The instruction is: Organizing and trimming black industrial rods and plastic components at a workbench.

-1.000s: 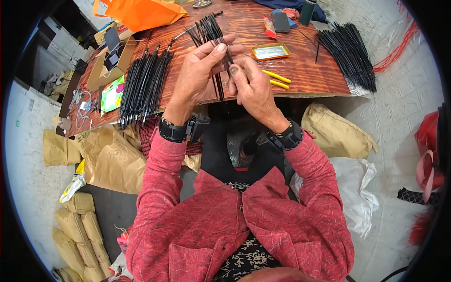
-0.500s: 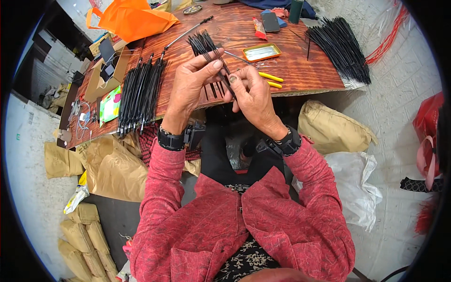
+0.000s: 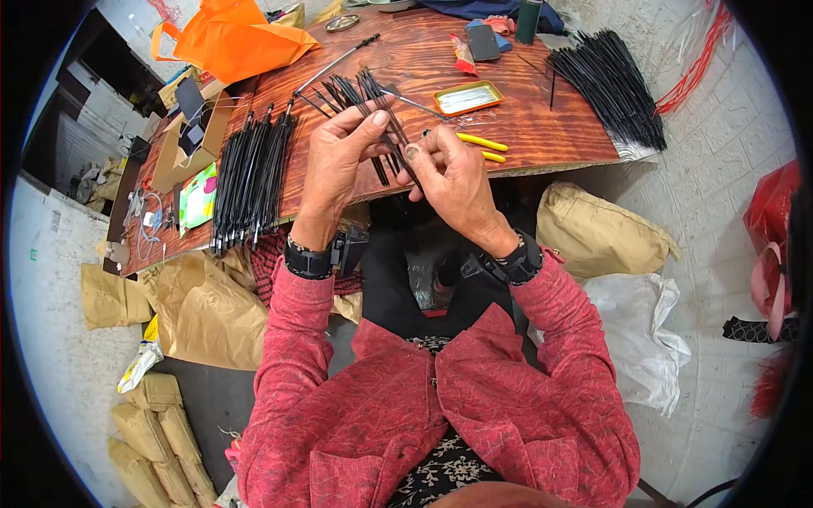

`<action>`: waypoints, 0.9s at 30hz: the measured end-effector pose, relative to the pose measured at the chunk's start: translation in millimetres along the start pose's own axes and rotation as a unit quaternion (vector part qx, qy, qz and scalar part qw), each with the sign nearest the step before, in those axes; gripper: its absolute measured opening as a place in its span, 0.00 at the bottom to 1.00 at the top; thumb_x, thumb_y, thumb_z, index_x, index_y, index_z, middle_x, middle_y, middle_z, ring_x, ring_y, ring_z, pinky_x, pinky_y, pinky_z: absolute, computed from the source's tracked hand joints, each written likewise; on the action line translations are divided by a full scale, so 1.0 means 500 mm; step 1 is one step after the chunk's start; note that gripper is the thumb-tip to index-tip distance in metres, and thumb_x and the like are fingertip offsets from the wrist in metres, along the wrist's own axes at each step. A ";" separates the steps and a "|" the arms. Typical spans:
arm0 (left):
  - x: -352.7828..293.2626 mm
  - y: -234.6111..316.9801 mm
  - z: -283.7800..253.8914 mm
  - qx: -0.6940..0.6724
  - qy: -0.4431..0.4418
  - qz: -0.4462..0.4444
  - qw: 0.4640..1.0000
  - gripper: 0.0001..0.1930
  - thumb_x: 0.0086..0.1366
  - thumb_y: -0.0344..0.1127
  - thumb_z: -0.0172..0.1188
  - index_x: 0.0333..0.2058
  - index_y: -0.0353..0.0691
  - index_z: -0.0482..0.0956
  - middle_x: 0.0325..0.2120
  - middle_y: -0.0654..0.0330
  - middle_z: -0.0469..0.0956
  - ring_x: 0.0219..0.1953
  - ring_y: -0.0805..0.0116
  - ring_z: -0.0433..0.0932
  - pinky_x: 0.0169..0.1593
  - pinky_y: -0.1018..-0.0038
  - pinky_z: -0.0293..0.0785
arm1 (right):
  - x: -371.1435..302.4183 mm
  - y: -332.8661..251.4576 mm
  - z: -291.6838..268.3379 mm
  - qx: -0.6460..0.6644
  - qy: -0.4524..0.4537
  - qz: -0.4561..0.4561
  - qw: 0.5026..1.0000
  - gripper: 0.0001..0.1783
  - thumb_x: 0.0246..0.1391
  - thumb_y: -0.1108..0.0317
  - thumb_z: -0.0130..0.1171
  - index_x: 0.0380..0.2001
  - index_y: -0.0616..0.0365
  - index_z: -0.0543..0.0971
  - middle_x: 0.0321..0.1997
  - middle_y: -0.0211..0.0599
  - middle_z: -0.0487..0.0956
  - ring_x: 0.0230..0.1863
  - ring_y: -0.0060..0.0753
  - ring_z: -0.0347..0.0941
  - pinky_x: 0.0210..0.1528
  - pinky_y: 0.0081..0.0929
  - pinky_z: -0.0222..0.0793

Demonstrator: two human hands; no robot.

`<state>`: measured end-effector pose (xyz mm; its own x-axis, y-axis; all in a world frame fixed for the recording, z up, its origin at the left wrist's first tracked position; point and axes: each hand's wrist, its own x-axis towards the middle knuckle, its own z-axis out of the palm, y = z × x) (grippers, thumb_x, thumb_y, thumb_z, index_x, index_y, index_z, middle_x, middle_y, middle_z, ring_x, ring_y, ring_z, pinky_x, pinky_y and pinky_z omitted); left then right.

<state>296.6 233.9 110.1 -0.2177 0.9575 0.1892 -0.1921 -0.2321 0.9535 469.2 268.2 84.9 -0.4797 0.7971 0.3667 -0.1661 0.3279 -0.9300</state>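
Note:
Over the near edge of the table, my left hand [image 3: 330, 165] pinches a few thin black rods [image 3: 396, 125] between thumb and fingers. Closed on the lower part of the same rods, my right hand [image 3: 460, 179] has its thumb pressed against the fingers. The rods slant from upper left to lower right. Behind my left hand, more black rods [image 3: 340, 88] lie loosely fanned on the wooden table [image 3: 406, 55]; my hands partly cover them. Yellow-handled pliers [image 3: 483, 140] lie just beyond my right hand. A shallow yellow tin [image 3: 467, 112] holding thin silvery pieces sits behind the pliers.
Large bundles of black rods lie at the left [image 3: 252, 182] and far right [image 3: 611, 89] of the table. A cardboard box [image 3: 216, 131] and an orange bag [image 3: 237, 38] are at the left. A long metal rod [image 3: 339, 63] lies behind. Brown sacks [image 3: 597, 227] flank my legs.
The black rods on the table behind my left hand are spread wider, with some now splayed to the left. Both hands keep their grip on the held rods and have barely moved.

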 end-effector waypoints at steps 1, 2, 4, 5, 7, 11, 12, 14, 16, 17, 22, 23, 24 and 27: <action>0.000 0.000 0.000 0.000 0.000 -0.001 1.000 0.17 0.67 0.33 0.63 0.52 0.31 0.78 0.36 0.60 0.83 0.36 0.75 0.82 0.40 0.80 0.80 | 0.000 0.000 0.000 -0.006 -0.003 0.002 1.000 0.07 0.65 0.71 0.53 0.34 0.64 0.70 0.24 0.39 0.81 0.20 0.20 0.76 0.21 0.16 0.70; -0.001 0.000 0.000 0.002 0.002 0.000 1.000 0.17 0.67 0.32 0.62 0.52 0.31 0.78 0.36 0.60 0.82 0.36 0.75 0.81 0.40 0.80 0.80 | 0.000 0.001 0.001 -0.006 -0.002 0.003 1.000 0.07 0.65 0.71 0.53 0.34 0.64 0.70 0.24 0.39 0.81 0.20 0.20 0.76 0.21 0.16 0.70; -0.002 0.000 0.001 0.004 0.007 0.003 1.000 0.17 0.67 0.32 0.62 0.52 0.30 0.78 0.36 0.59 0.82 0.36 0.75 0.81 0.40 0.80 0.80 | 0.002 0.006 0.001 -0.007 -0.003 0.003 1.000 0.07 0.65 0.71 0.52 0.34 0.64 0.70 0.25 0.39 0.82 0.20 0.20 0.76 0.21 0.17 0.70; -0.001 -0.002 0.000 0.004 0.006 0.002 1.000 0.17 0.67 0.32 0.62 0.52 0.30 0.78 0.36 0.59 0.82 0.36 0.75 0.81 0.40 0.80 0.80 | 0.002 0.008 0.001 -0.008 -0.004 0.003 1.000 0.07 0.65 0.71 0.52 0.35 0.64 0.70 0.25 0.40 0.82 0.20 0.20 0.76 0.21 0.17 0.70; 0.002 -0.007 0.000 0.008 0.007 0.009 1.000 0.17 0.67 0.31 0.62 0.52 0.30 0.77 0.36 0.59 0.82 0.36 0.75 0.81 0.40 0.80 0.80 | 0.002 0.013 0.001 -0.007 -0.001 0.003 1.000 0.07 0.66 0.70 0.52 0.35 0.64 0.70 0.25 0.40 0.82 0.20 0.20 0.76 0.21 0.17 0.70; 0.004 -0.012 0.003 0.009 0.013 0.013 1.000 0.18 0.67 0.31 0.62 0.53 0.29 0.77 0.37 0.58 0.82 0.36 0.74 0.82 0.40 0.79 0.80 | 0.001 0.021 0.004 -0.002 0.005 0.001 1.000 0.08 0.66 0.69 0.52 0.35 0.64 0.69 0.24 0.39 0.81 0.19 0.19 0.75 0.21 0.16 0.69; 0.005 -0.012 0.003 0.009 0.016 0.013 1.000 0.18 0.67 0.31 0.62 0.53 0.29 0.76 0.37 0.57 0.82 0.36 0.74 0.82 0.40 0.79 0.80 | 0.000 0.022 0.005 0.002 0.006 0.001 1.000 0.08 0.66 0.69 0.52 0.35 0.64 0.69 0.24 0.38 0.81 0.18 0.18 0.75 0.21 0.16 0.68; 0.006 -0.014 0.001 0.006 0.015 0.009 1.000 0.18 0.67 0.31 0.62 0.53 0.29 0.76 0.37 0.57 0.82 0.36 0.73 0.82 0.40 0.79 0.80 | -0.001 0.024 0.006 0.007 0.006 0.002 1.000 0.09 0.66 0.68 0.52 0.35 0.64 0.69 0.24 0.38 0.81 0.18 0.17 0.74 0.20 0.16 0.67; 0.007 -0.016 -0.002 0.002 0.014 0.002 1.000 0.19 0.68 0.32 0.62 0.54 0.29 0.76 0.38 0.56 0.82 0.37 0.72 0.82 0.40 0.79 0.81 | 0.000 0.024 0.006 0.002 0.011 0.007 1.000 0.09 0.67 0.68 0.52 0.36 0.63 0.69 0.23 0.37 0.80 0.16 0.16 0.71 0.19 0.15 0.65; 0.008 -0.017 -0.002 0.002 0.014 0.002 1.000 0.19 0.68 0.32 0.62 0.54 0.29 0.76 0.38 0.56 0.82 0.37 0.72 0.82 0.40 0.79 0.81 | 0.001 0.024 0.006 0.000 0.013 0.009 1.000 0.09 0.67 0.68 0.52 0.36 0.63 0.69 0.23 0.36 0.80 0.16 0.15 0.69 0.18 0.15 0.64; 0.007 -0.019 -0.003 -0.045 -0.014 -0.015 0.999 0.20 0.68 0.33 0.61 0.55 0.29 0.74 0.41 0.55 0.82 0.39 0.71 0.83 0.41 0.79 0.82 | 0.005 0.031 0.002 -0.008 0.017 -0.006 1.000 0.09 0.68 0.67 0.51 0.36 0.63 0.69 0.22 0.34 0.80 0.14 0.13 0.65 0.17 0.15 0.61; 0.006 -0.019 -0.003 -0.054 -0.021 -0.014 0.998 0.20 0.69 0.33 0.61 0.55 0.29 0.74 0.42 0.55 0.82 0.40 0.71 0.83 0.41 0.80 0.82 | 0.004 0.035 0.001 -0.008 0.017 -0.013 1.000 0.09 0.68 0.67 0.51 0.36 0.62 0.69 0.22 0.34 0.80 0.14 0.13 0.65 0.17 0.15 0.60; 0.005 -0.020 -0.002 -0.063 -0.028 -0.012 0.998 0.20 0.69 0.34 0.60 0.56 0.29 0.73 0.43 0.55 0.82 0.40 0.71 0.83 0.41 0.80 0.82 | 0.004 0.038 0.001 -0.008 0.016 -0.020 1.000 0.09 0.68 0.68 0.51 0.36 0.62 0.69 0.22 0.34 0.79 0.14 0.13 0.65 0.16 0.14 0.60; 0.009 -0.021 -0.009 -0.051 -0.036 -0.013 0.998 0.21 0.69 0.34 0.60 0.57 0.29 0.73 0.44 0.54 0.82 0.41 0.71 0.83 0.42 0.79 0.82 | 0.004 0.041 0.000 -0.007 0.016 -0.027 0.999 0.09 0.68 0.67 0.51 0.36 0.62 0.69 0.22 0.34 0.80 0.14 0.13 0.64 0.16 0.15 0.59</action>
<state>293.6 240.1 99.7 -0.1421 0.9724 0.1851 -0.2943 -0.2200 0.9300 464.7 276.3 66.5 -0.4430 0.7938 0.4166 -0.1791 0.3770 -0.9087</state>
